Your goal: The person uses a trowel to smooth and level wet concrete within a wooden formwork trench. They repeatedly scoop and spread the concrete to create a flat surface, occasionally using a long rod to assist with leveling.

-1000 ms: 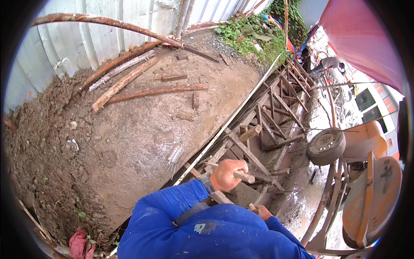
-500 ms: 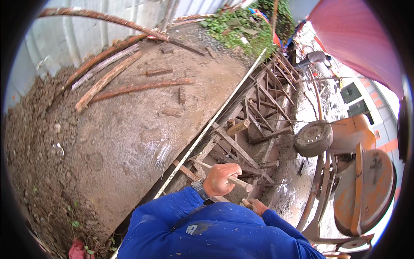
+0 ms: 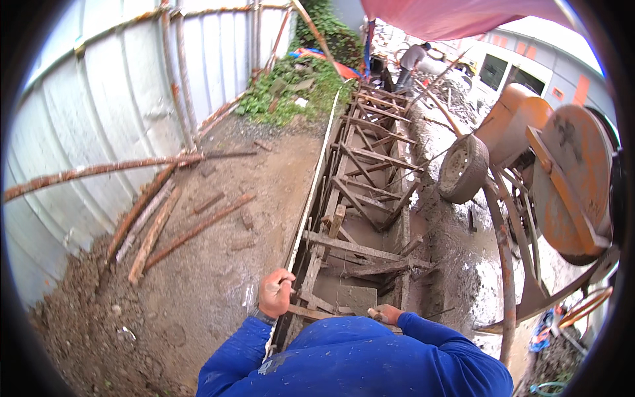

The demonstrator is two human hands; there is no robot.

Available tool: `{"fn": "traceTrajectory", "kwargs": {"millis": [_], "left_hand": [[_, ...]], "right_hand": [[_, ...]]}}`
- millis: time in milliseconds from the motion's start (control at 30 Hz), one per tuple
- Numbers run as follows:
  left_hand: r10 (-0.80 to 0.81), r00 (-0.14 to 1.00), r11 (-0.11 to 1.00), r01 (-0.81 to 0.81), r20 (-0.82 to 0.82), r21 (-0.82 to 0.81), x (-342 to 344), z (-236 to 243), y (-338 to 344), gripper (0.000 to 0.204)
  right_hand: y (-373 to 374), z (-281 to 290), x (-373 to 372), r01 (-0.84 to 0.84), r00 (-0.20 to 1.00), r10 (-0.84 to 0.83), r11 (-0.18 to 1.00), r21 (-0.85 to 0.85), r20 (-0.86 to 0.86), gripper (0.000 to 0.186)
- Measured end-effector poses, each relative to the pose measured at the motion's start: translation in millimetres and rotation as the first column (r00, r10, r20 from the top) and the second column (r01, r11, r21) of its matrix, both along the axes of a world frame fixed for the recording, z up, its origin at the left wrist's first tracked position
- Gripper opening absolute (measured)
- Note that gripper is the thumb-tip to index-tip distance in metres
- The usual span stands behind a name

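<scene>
My left hand (image 3: 274, 293), at the white edge strip (image 3: 295, 253) along the trench's left side, is closed around what looks like a pale wooden stick, mostly hidden by the fingers. My right hand (image 3: 389, 315) grips a short wooden piece (image 3: 376, 313) just above the trench, partly hidden behind my blue-sleeved body. Between and beyond my hands, muddy timber formwork with crossbraces (image 3: 350, 246) fills the trench, and a flat grey piece (image 3: 357, 298) lies in its near part.
An orange mixer (image 3: 509, 126) with a wheel (image 3: 463, 169) stands right. Loose timbers (image 3: 175, 231) lie left beside a corrugated metal fence (image 3: 99, 112) with rusty poles. A person (image 3: 410, 63) bends at the trench's far end, under a red tarp (image 3: 456, 20). Greenery (image 3: 281, 92) grows at the back.
The view has lifted and turned, so the trench now runs nearly straight ahead. My left hand has moved leftward, away from the right one, from over the formwork to the white strip.
</scene>
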State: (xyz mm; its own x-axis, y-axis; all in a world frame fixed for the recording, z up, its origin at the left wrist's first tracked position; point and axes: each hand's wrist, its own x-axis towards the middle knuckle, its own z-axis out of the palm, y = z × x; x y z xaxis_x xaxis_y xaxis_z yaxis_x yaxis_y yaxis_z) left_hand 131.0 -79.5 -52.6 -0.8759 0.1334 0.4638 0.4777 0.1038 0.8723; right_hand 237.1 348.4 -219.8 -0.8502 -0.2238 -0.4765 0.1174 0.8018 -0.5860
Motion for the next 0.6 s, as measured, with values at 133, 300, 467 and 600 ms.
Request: {"fn": "traceTrajectory", "kwargs": {"millis": [133,300,467,600], "left_hand": [[0.024,0.998,1.0,-0.023,-0.056,0.011,-3,-19,4,0.014],[0.007,0.991,0.972,-0.038,0.131,0.233,-6,-46,14,0.01],[0.056,0.988,0.973,-0.086,0.146,0.212,-17,-37,25,0.006],[0.107,0.979,0.955,-0.15,0.176,0.256,-25,-26,49,0.008]], "right_hand": [[42,-47,11,-0.051,0.996,0.054,0.997,0.052,-0.074,0.061],[94,-119,25,-0.04,0.997,0.049,0.987,0.155,-0.059,0.044],[118,-142,41,-0.033,0.988,0.057,0.986,0.164,-0.143,0.046],[142,-154,44,-0.086,0.962,0.102,0.994,0.07,-0.255,0.043]]}}
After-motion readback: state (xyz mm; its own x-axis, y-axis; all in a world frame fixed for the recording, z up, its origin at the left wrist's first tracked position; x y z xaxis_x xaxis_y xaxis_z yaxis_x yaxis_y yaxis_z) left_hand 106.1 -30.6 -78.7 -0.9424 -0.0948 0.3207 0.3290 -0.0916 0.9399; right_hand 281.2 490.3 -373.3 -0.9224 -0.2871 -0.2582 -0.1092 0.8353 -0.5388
